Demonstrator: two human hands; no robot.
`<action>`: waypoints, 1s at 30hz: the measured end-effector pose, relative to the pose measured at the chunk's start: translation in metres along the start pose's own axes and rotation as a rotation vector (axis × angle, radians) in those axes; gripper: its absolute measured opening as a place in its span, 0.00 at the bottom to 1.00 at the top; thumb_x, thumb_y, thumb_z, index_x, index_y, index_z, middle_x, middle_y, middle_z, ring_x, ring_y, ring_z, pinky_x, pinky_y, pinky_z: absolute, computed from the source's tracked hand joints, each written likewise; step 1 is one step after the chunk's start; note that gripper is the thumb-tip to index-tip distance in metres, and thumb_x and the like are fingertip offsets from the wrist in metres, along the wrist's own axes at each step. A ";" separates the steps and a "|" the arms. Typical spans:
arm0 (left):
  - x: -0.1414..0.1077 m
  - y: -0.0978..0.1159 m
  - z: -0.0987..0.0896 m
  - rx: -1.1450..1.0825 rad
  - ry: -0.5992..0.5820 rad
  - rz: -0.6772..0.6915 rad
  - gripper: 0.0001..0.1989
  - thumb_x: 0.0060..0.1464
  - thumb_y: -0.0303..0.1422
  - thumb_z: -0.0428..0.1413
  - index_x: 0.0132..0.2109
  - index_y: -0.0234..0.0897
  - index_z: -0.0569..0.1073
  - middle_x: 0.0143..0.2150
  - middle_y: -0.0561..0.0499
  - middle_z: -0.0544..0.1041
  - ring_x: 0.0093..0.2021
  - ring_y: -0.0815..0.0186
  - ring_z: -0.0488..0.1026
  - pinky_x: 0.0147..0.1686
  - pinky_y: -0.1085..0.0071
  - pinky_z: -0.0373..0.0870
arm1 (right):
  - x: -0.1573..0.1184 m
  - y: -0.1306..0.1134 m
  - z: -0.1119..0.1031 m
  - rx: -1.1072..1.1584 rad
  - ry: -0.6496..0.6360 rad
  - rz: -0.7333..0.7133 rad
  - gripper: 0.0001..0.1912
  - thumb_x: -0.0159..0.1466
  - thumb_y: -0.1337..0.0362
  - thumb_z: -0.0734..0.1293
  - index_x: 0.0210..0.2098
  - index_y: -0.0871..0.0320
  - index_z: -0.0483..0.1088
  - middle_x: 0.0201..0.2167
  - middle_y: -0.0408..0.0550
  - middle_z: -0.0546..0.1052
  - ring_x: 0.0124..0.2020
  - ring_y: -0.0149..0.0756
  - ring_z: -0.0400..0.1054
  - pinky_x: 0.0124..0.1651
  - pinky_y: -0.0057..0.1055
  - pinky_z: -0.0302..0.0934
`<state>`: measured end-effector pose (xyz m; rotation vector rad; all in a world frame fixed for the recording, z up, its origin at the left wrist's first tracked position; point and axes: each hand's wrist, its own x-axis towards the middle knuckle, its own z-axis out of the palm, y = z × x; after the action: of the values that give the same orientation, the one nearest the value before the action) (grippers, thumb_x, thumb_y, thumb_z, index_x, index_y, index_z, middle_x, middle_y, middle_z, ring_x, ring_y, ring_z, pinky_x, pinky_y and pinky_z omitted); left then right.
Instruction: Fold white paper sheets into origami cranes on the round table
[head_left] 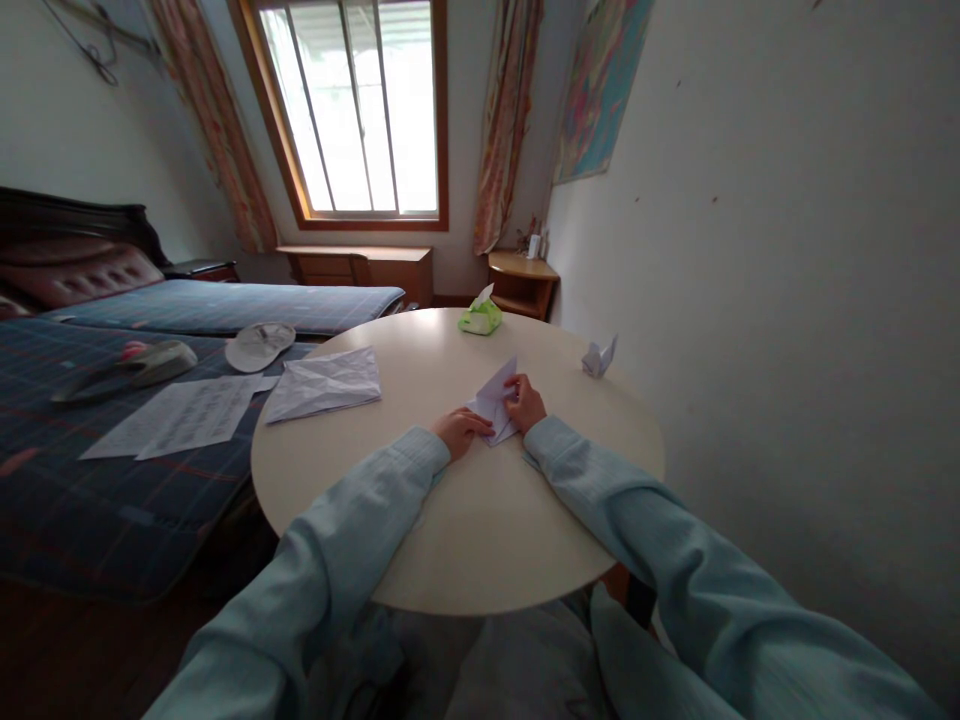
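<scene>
A folded sheet of white paper [495, 402] lies near the middle of the round table, with one pointed flap standing up. My right hand [525, 403] has its fingers closed on the right side of that flap. From the left, my left hand [463, 431] rests on the paper's lower left edge, its fingers stretched out and lying flat. The undersides of both hands are hidden. Further right on the table stands a small folded paper piece [598, 357] with pointed ends, apart from my hands.
A round cream table [450, 540] carries a green tissue pack [481, 315] at the back and creased white paper [326, 384] at the left. Printed sheets [187, 420] and a pale cap [259, 346] lie on the bed [90, 520]. A white wall [787, 350] rises at the right.
</scene>
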<state>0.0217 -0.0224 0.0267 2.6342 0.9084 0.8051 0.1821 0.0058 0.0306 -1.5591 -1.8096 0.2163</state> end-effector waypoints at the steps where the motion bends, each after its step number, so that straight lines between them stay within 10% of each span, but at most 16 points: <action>1: 0.000 -0.001 0.001 -0.003 0.005 -0.008 0.22 0.38 0.16 0.42 0.35 0.39 0.73 0.37 0.54 0.73 0.37 0.70 0.66 0.41 0.72 0.63 | 0.001 0.001 0.001 0.031 0.007 0.001 0.14 0.47 0.71 0.55 0.35 0.58 0.55 0.27 0.43 0.68 0.25 0.29 0.61 0.29 0.24 0.54; 30: -0.002 0.002 0.001 -0.049 0.090 -0.060 0.19 0.36 0.15 0.44 0.29 0.38 0.74 0.32 0.55 0.74 0.34 0.72 0.67 0.38 0.77 0.64 | 0.002 0.002 0.000 0.126 0.044 0.142 0.15 0.41 0.66 0.62 0.30 0.59 0.62 0.25 0.43 0.68 0.24 0.29 0.60 0.29 0.26 0.55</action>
<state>0.0225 -0.0254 0.0259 2.5345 0.9733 0.9246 0.1835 0.0086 0.0305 -1.5916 -1.6208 0.3533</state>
